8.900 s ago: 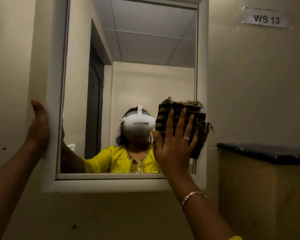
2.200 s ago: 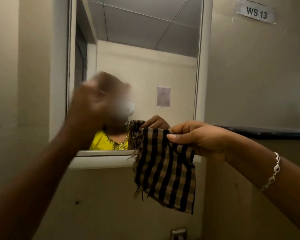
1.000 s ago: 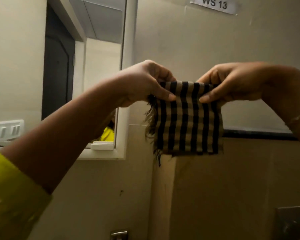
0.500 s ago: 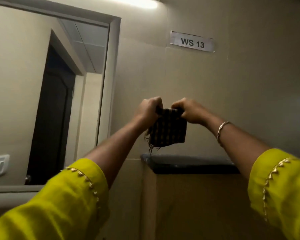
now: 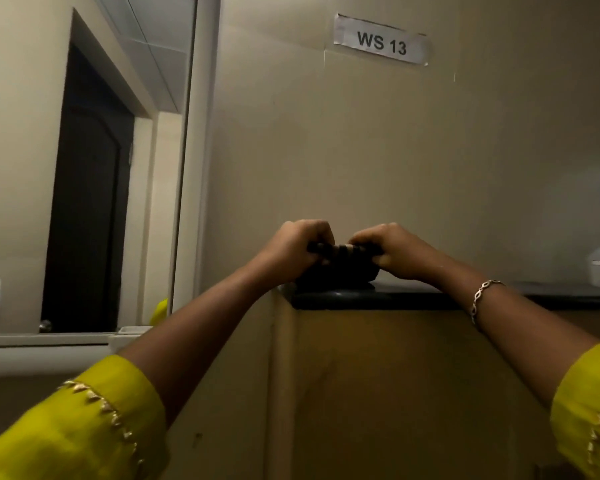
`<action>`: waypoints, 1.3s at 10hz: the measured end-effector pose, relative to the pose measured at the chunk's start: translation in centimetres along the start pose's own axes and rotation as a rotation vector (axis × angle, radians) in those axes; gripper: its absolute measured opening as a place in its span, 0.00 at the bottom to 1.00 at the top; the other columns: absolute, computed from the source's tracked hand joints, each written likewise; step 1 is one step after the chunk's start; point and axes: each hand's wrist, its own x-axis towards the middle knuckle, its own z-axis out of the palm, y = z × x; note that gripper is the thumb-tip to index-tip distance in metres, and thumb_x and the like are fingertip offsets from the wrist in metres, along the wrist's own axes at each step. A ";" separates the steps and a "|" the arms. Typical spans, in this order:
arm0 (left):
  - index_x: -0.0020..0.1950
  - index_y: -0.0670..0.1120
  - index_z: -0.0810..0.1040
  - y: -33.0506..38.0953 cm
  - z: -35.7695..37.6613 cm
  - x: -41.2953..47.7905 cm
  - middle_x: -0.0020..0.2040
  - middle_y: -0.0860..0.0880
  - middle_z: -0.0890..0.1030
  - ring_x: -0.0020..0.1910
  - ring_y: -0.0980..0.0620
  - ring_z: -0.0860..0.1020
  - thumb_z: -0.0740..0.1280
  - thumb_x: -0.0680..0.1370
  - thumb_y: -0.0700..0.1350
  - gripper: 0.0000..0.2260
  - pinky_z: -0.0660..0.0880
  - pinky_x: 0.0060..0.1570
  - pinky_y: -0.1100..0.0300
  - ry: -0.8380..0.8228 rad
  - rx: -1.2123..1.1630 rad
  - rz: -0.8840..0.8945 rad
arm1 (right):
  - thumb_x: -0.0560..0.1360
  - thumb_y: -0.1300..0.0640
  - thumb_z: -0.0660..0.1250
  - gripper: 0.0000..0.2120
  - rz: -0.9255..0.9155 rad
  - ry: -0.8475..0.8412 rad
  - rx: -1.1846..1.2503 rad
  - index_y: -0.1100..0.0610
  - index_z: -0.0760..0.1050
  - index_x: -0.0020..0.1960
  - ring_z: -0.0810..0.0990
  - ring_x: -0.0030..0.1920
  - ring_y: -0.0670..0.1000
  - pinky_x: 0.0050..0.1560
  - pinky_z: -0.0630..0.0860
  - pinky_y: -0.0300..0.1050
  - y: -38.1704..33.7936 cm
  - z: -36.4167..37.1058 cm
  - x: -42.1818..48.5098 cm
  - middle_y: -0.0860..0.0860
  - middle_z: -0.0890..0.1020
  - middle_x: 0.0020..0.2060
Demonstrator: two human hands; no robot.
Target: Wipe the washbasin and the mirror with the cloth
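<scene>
On the ledge: folded striped cloth (image 5: 340,268) resting on the dark ledge (image 5: 413,299).
Left hand (image 5: 291,251): fingers clamped on cloth's left end.
Right hand (image 5: 392,251): fingers gripping right end.
Mirror (image 5: 84,168): off left.

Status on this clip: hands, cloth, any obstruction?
Left hand and right hand both gripping the folded dark-striped cloth. Cloth resting on the black ledge. Nothing obstructing.
</scene>
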 end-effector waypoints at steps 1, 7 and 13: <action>0.50 0.40 0.77 0.6 -0.2 -1.0 0.50 0.44 0.79 0.48 0.48 0.79 0.68 0.73 0.34 0.07 0.79 0.50 0.54 -0.070 -0.012 -0.001 | 0.72 0.72 0.63 0.16 0.005 -0.113 0.054 0.59 0.79 0.55 0.76 0.45 0.49 0.45 0.71 0.39 -0.3 -0.2 -1.0 0.51 0.78 0.44; 0.40 0.44 0.75 1.4 -0.4 -3.8 0.34 0.51 0.75 0.33 0.55 0.73 0.65 0.76 0.47 0.08 0.69 0.32 0.67 -0.072 -0.135 0.001 | 0.77 0.60 0.62 0.09 0.023 -0.092 0.177 0.58 0.81 0.50 0.79 0.44 0.56 0.45 0.74 0.48 0.3 -0.2 -3.8 0.55 0.82 0.45; 0.63 0.40 0.73 -0.2 0.5 -13.1 0.58 0.41 0.78 0.62 0.46 0.71 0.58 0.76 0.53 0.22 0.70 0.60 0.55 0.331 0.300 0.091 | 0.75 0.64 0.66 0.06 0.116 0.958 -0.017 0.66 0.80 0.46 0.77 0.41 0.58 0.44 0.66 0.34 -2.9 6.9 -8.3 0.61 0.79 0.40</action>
